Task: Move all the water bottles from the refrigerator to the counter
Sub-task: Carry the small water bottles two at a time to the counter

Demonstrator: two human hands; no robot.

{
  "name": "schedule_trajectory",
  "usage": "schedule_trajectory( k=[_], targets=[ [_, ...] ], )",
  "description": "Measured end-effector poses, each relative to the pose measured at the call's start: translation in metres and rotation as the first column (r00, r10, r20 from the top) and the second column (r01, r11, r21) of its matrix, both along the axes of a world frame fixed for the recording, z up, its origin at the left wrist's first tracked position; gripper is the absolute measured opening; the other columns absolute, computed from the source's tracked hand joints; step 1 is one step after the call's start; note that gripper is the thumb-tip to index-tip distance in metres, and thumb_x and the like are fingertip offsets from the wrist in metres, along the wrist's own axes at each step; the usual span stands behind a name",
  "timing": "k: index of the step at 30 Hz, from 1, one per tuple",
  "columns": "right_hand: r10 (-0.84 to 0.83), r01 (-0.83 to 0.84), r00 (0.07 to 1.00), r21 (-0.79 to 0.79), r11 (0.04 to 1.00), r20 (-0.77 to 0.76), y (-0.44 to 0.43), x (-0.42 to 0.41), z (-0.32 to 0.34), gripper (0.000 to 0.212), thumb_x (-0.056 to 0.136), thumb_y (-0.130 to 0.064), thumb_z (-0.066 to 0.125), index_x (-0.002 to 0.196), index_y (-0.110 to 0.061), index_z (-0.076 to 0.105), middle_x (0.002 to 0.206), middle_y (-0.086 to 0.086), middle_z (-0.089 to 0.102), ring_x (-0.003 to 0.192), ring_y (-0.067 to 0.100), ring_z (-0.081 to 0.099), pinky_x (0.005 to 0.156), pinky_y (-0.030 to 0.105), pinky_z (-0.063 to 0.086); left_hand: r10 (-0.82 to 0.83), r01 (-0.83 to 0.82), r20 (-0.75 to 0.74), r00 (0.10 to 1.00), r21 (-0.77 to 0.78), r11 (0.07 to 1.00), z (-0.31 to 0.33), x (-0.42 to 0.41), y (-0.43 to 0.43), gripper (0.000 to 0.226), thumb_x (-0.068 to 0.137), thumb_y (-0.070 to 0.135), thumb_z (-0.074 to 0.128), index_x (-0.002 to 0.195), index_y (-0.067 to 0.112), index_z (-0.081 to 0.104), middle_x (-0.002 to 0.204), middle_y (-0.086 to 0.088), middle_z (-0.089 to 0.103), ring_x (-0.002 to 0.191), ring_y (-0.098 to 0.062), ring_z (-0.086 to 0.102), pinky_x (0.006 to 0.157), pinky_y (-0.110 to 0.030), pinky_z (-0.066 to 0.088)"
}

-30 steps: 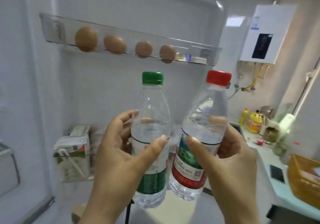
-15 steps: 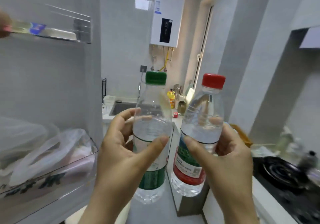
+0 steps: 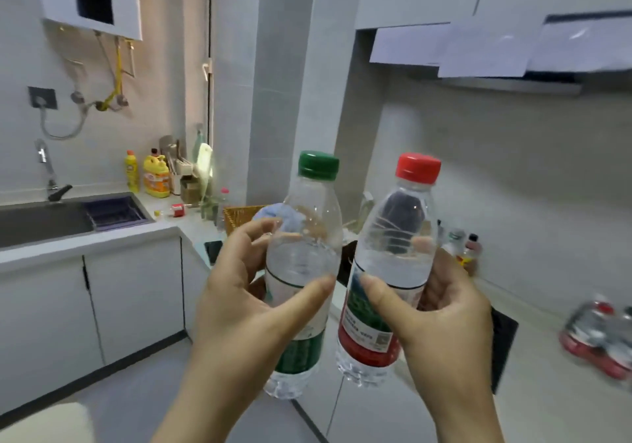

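Observation:
My left hand grips a clear water bottle with a green cap and green label, held upright at chest height. Beside it, my right hand grips a second clear water bottle with a red cap and a red and green label, tilted slightly right. Both bottles hang in the air in front of the white counter. On that counter at the far right lie blurred bottles with red labels. The refrigerator is out of view.
A sink with a faucet sits at the left, with yellow detergent bottles behind it. A wicker basket with a blue cloth stands in the corner. Small condiment bottles and a black cooktop are on the right counter.
The view has swung right, from the open refrigerator door to the kitchen counter. Both hands keep the same hold on the two bottles.

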State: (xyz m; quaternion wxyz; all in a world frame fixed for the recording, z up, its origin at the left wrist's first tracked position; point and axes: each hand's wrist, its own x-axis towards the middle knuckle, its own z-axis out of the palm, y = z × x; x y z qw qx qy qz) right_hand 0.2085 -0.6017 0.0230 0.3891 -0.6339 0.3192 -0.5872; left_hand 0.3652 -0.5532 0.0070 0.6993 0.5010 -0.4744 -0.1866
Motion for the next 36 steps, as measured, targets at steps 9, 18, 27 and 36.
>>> schedule_trajectory(
  k=[9,18,27,36],
  targets=[
    [-0.278,0.278,0.96,-0.009,0.961,-0.018,-0.033,-0.091,-0.001,0.041,0.069,-0.011,0.083,0.102,-0.031,0.068,0.09,-0.019,0.074,0.081,-0.002,0.07,0.067,0.011,0.054,-0.251,0.252,0.022,0.968,-0.014,0.968,0.001,-0.083,-0.077,0.072,0.053,0.041,0.092,0.114,0.032,0.056,0.102,0.012,0.074,0.095,-0.007,0.071,0.08,-0.03,0.059],
    [-0.463,0.462,0.886,-0.045,0.886,-0.026,-0.087,-0.215,0.004,0.036,0.068,-0.013,0.083,0.097,-0.029,0.069,0.087,-0.015,0.075,0.079,0.002,0.071,0.064,0.015,0.055,-0.409,0.41,0.043,0.912,-0.03,0.911,0.005,-0.206,-0.159,0.077,0.051,0.039,0.09,0.119,0.029,0.055,0.106,0.008,0.073,0.098,-0.012,0.071,0.087,-0.04,0.056],
    [-0.605,0.606,0.795,-0.002,0.796,-0.05,-0.129,-0.297,-0.011,0.038,0.066,-0.014,0.085,0.097,-0.031,0.069,0.089,-0.018,0.074,0.083,0.002,0.07,0.067,0.018,0.056,-0.523,0.523,0.03,0.852,0.018,0.852,-0.003,-0.292,-0.22,0.07,0.055,0.032,0.089,0.117,0.029,0.056,0.104,0.009,0.074,0.096,-0.008,0.071,0.086,-0.034,0.056],
    [-0.739,0.742,0.671,0.032,0.67,-0.06,-0.192,-0.333,-0.023,0.039,0.066,-0.012,0.085,0.098,-0.028,0.07,0.089,-0.014,0.075,0.082,0.006,0.072,0.069,0.026,0.057,-0.647,0.646,0.019,0.762,0.042,0.762,-0.013,-0.333,-0.303,0.07,0.056,0.025,0.093,0.115,0.032,0.056,0.106,0.009,0.073,0.095,-0.008,0.071,0.085,-0.036,0.057]
  ],
)
